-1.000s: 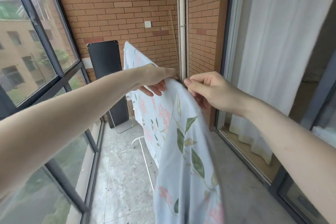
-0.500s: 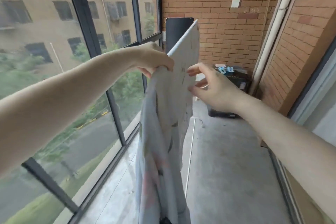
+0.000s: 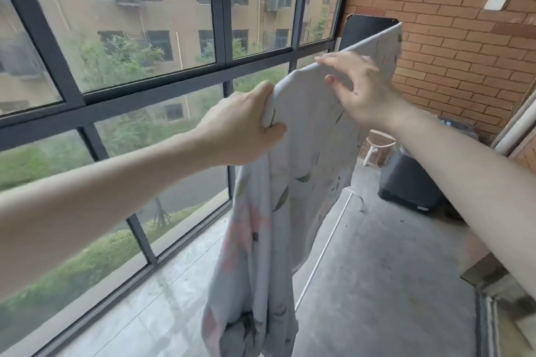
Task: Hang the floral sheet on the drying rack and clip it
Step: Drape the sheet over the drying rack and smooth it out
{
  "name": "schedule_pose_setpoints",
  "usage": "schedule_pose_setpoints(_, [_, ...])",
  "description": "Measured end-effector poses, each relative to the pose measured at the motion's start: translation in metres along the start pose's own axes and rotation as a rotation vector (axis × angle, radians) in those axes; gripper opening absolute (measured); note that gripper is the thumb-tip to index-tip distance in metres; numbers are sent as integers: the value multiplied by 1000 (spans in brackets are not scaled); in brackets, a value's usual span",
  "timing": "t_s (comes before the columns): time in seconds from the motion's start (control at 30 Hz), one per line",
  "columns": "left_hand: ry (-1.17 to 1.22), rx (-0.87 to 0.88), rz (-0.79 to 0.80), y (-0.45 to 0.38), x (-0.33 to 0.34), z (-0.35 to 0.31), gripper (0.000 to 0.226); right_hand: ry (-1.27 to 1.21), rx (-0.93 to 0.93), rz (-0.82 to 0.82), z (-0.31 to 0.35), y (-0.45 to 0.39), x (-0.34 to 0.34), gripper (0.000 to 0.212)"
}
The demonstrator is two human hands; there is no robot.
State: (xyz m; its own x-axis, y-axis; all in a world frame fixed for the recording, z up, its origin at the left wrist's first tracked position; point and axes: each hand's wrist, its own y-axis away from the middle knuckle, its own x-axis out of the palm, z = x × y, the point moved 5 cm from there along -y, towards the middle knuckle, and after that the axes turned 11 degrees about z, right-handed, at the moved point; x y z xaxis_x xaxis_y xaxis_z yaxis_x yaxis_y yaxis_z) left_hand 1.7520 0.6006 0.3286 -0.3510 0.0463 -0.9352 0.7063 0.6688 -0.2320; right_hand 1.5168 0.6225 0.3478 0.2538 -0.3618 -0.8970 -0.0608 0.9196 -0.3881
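Note:
The pale floral sheet (image 3: 313, 153) hangs over the top bar of the drying rack, which the cloth hides; only a white lower bar of the drying rack (image 3: 327, 243) shows near the floor. My left hand (image 3: 246, 127) is shut on a bunched fold of the sheet at the near end. My right hand (image 3: 356, 90) rests on the top edge a little farther along, fingers spread over the cloth. No clip is in view.
Large dark-framed windows (image 3: 223, 66) run along the left. A brick wall (image 3: 452, 46) closes the far end, with a black panel (image 3: 362, 32) leaning on it. A dark bin (image 3: 409, 182) and a white stool (image 3: 377, 148) stand at right on the concrete floor.
My head has turned left, bringing the windows into view. My right hand has lifted onto the sheet's top edge with fingers spread; my left hand keeps its grip on the bunched cloth.

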Motion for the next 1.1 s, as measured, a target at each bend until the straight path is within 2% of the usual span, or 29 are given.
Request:
schedule_pose_setpoints(0.2, [-23, -110, -176, 38, 25, 12, 43, -55, -177, 3, -13, -34, -4, 30])
schedule_pose_setpoints(0.27, [-34, -178, -264, 49, 29, 10, 48, -134, -244, 19, -16, -45, -4, 32])
schedule_pose_setpoints(0.37, [-55, -277, -437, 62, 39, -6, 43, -311, -306, 78, -22, -53, 2, 33])
schedule_pose_setpoints(0.53, [40, -461, -610, 79, 56, -24, 37, -524, -331, 166, -35, -64, 0, 19])
schedule_pose_setpoints(0.6, [46, -594, -586, 94, 74, -32, 40, -540, -348, 209, -37, -63, -1, 20])
schedule_pose_setpoints(0.7, [33, -831, -345, 120, 117, -23, 32, -557, -351, 202, -41, -71, 0, 27])
schedule_pose_setpoints(0.77, [76, -926, -227, 140, 143, -20, 28, -579, -347, 201, -43, -76, -1, 28])
schedule_pose_setpoints(0.83, [69, -965, -217, 156, 148, -13, 31, -575, -381, 198, -43, -81, 1, 26])
schedule_pose_setpoints(0.97, [-6, -906, -181, 162, 117, -1, 27, -550, -395, 220, -41, -89, 4, 21])
schedule_pose_setpoints(1.1, [-18, -966, -208, 160, 71, 12, 33, -567, -314, 128, -48, -107, 6, 33])
